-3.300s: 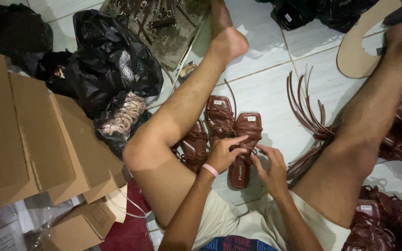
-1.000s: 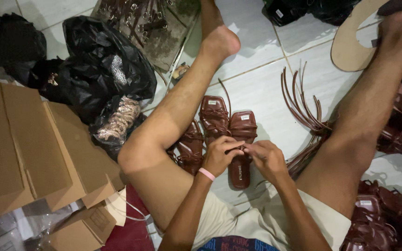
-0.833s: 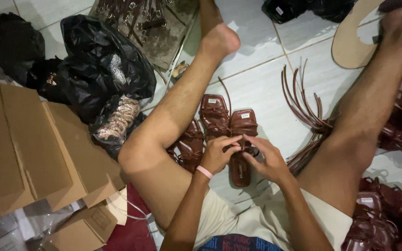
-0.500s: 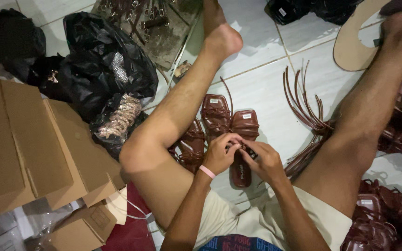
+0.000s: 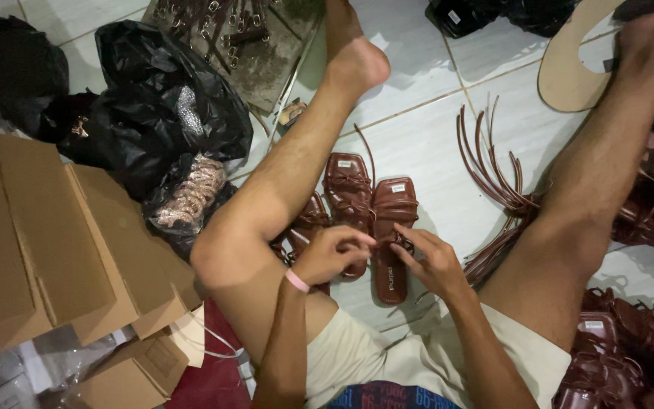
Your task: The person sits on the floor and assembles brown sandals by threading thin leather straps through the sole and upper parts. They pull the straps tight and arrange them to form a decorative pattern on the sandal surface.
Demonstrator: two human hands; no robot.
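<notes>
Sandal [image 5: 392, 242]: your left hand [image 5: 332, 254] and right hand [image 5: 431, 261] are pinching its thin strap; overpulling risks snapping it.

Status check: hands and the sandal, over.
Left hand and right hand both pinching the strap on the brown sandal. Sandal flat on the tile floor. Loose brown straps alongside, clear of it.

The brown sandal [image 5: 392, 242] under both hands looks like smooth, slightly glossy leather or leather-like material, as do the loose brown straps [image 5: 493, 178] at three o'clock from it. The floor tiles [image 5: 433, 129] are pale, glazed and shiny. At nine o'clock, the flat cardboard boxes [image 5: 47, 242] are matt brown paperboard. The black bags [image 5: 160, 106] at ten o'clock are thin, crinkled, glossy plastic. The shorts [image 5: 357, 356] look like soft matt cloth.
</notes>
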